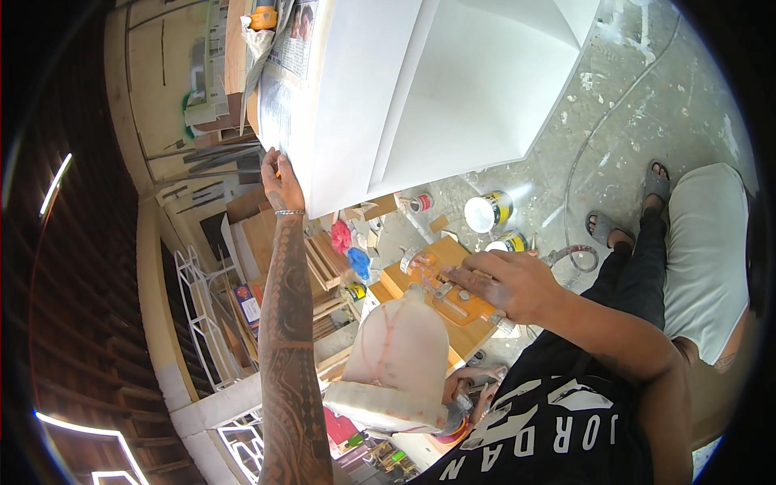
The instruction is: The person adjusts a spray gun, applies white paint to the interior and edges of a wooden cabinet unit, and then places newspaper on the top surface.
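A large white cabinet point(352, 105) with a recessed shelf space fills the upper middle. My tattooed left hand point(281, 184) is at its lower left edge, fingers curled against the corner. A speck of orange shows by those fingers; I cannot make out what it is. My right hand point(513, 284), dusted with paint, is closed round a paint spray gun point(457, 301), much of which its fingers hide. On the gun sits a translucent, paint-stained cup point(400, 339) with a wide lid. The gun's front end points to the upper left, below the cabinet and apart from it.
Newspaper point(295, 40) covers part of the cabinet's left side. Paint cans point(482, 212) stand on the stained floor, where a hose point(575, 166) curls. Wooden pieces point(327, 263) and a white metal frame point(198, 315) lie left. Sandalled feet point(610, 229) show right beside white cloth point(707, 259).
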Available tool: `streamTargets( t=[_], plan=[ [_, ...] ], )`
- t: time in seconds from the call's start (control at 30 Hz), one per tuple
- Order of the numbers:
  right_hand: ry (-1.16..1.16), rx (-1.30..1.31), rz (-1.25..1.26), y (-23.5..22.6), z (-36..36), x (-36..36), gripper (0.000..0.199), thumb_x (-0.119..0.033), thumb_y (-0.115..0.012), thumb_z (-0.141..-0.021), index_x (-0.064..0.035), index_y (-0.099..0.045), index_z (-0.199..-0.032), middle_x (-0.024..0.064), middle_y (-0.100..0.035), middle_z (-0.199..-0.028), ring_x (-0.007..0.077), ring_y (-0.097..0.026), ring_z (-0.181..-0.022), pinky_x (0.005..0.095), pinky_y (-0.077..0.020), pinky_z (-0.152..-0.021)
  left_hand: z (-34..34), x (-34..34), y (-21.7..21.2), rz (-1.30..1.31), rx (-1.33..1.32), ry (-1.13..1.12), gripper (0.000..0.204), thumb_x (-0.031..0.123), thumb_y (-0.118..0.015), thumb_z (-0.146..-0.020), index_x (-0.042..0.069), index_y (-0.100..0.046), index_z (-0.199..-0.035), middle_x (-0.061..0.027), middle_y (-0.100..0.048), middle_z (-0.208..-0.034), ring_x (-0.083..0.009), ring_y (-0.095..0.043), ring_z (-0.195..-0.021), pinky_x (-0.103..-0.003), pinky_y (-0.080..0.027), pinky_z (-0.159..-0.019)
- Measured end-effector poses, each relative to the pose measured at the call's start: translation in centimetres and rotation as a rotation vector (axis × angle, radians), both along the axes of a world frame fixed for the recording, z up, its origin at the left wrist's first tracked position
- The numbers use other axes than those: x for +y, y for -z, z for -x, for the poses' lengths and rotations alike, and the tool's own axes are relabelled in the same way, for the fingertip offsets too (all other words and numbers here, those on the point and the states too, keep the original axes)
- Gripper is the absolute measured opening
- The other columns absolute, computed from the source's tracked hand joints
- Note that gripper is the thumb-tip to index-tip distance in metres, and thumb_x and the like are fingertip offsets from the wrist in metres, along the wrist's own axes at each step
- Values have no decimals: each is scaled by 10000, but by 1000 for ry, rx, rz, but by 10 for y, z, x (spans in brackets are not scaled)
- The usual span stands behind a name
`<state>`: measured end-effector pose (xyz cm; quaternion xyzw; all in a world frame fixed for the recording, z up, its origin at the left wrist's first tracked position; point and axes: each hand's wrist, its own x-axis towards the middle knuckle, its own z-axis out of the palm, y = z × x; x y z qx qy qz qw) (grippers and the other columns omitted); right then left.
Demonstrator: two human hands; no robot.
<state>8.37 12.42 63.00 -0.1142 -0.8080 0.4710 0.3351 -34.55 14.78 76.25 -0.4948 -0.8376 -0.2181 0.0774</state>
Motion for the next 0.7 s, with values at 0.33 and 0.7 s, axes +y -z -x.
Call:
streamTargets(
  t=[0.33, 0.7],
  plan=[
    [230, 31, -9, 8, -9, 23, 583, -120, -632, -771, -208, -575, -1344, 39, -594, -1026, 205, -647, -803, 304, -549, -608, 13, -3, 6, -16, 4, 40, 406, 206, -512, -985, -51, -515, -1299, -184, -597, -1217, -242, -578, -1100, -360, -467, -941],
    [405, 84, -17, 12, -23, 61, 543, -103, -659, -762, -157, -598, -1298, 53, -610, -1011, 219, -656, -833, 318, -566, -637, 7, -4, 2, 11, -4, 5, 418, 214, -516, -986, -40, -501, -1317, -167, -585, -1227, -239, -567, -1106, -356, -456, -948]
  ],
)
